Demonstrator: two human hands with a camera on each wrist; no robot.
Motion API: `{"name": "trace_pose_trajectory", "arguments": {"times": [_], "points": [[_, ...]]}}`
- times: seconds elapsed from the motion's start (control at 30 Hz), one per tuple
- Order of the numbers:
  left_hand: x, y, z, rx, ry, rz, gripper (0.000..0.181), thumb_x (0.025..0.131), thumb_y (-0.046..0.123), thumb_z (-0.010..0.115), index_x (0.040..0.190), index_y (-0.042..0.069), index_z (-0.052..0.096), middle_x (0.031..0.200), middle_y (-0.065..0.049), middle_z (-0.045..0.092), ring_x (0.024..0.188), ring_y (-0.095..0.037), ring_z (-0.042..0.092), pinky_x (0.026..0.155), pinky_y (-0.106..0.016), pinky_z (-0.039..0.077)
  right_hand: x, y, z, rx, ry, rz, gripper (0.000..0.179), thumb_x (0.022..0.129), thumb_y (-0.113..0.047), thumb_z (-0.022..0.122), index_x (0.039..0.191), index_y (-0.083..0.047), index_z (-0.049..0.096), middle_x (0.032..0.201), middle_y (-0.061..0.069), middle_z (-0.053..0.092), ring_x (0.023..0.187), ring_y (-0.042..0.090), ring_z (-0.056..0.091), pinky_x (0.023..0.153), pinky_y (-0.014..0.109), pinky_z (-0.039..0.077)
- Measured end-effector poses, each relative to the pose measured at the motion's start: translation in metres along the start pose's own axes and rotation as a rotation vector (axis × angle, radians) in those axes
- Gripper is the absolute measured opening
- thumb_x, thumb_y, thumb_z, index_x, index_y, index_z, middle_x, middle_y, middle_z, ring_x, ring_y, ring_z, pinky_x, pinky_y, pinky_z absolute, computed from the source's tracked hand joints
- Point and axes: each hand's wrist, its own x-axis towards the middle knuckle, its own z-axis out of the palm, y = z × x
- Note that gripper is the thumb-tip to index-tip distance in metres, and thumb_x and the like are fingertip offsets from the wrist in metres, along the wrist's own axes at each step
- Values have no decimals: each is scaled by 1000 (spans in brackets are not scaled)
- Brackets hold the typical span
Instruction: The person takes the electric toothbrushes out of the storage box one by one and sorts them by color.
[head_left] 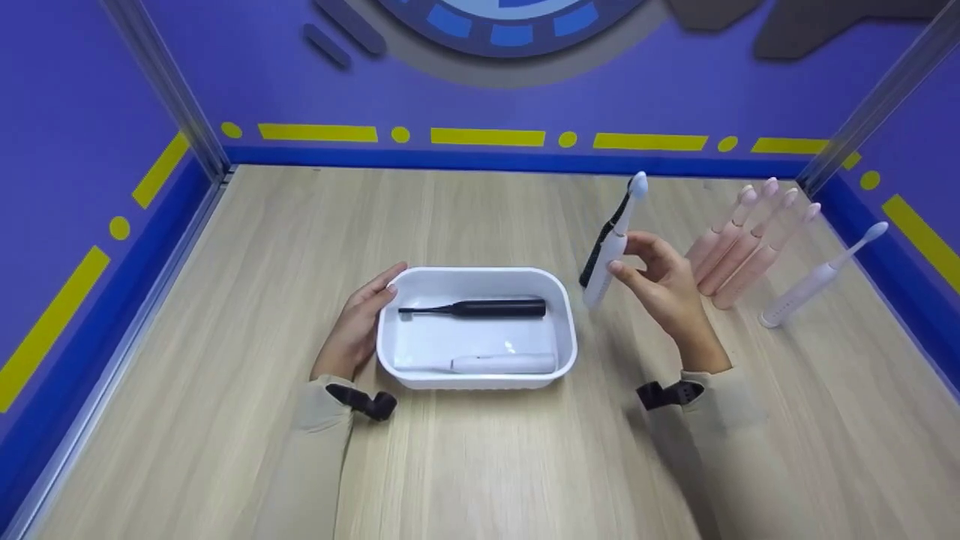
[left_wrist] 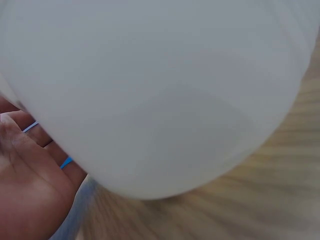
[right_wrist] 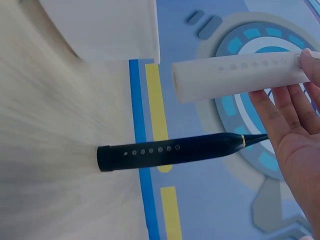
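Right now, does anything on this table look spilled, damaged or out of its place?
Nothing stands out. In the white tray, a black toothbrush and a white toothbrush lie flat; the pink toothbrushes stand upright together. The held toothbrush tilts in the right hand, which seems ordinary. I see no spill or breakage.

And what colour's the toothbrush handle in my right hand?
White handle, clearest in the head view.
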Motion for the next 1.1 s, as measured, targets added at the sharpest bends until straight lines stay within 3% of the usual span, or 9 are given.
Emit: {"name": "trace_pose_trajectory", "arguments": {"times": [0.47, 0.63, 0.87, 1.1], "points": [[-1, -1, -2, -10, -5, 6, 47, 101, 9, 41, 148, 7, 35, 158, -5, 29, 145, -18, 26, 119, -31, 25, -8, 8, -27, 95, 80, -84, 34, 83, 14, 63, 111, -6, 63, 101, -3, 68, 98, 8, 62, 79, 16, 55], [-1, -1, -1, 4, 7, 0, 47, 101, 10, 43, 148, 9, 37, 157, -3, 30, 145, -16, 27, 119, -30, 26, -12, 8, -37, 109, 113, -75, 35, 83, 17, 61, 111, -4, 62, 101, 0, 69, 96, 10, 63, 77, 16, 54], [-1, 0, 0, -6, -6, 15, 47, 101, 8, 41, 148, 7, 36, 158, -5, 29, 145, -18, 27, 119, -31, 25, -16, 5, -54, 112, 183, -64, 33, 83, 16, 62, 113, 2, 62, 102, 3, 68, 95, 11, 64, 85, 17, 53], [-1, 0, 0, -17, -17, 22, 47, 102, 9, 40, 148, 6, 35, 158, -6, 29, 145, -19, 27, 119, -30, 26, -24, 5, -71, 94, 220, -77, 37, 83, 16, 61, 118, 7, 61, 100, 4, 69, 88, 11, 65, 78, 15, 54]]}}
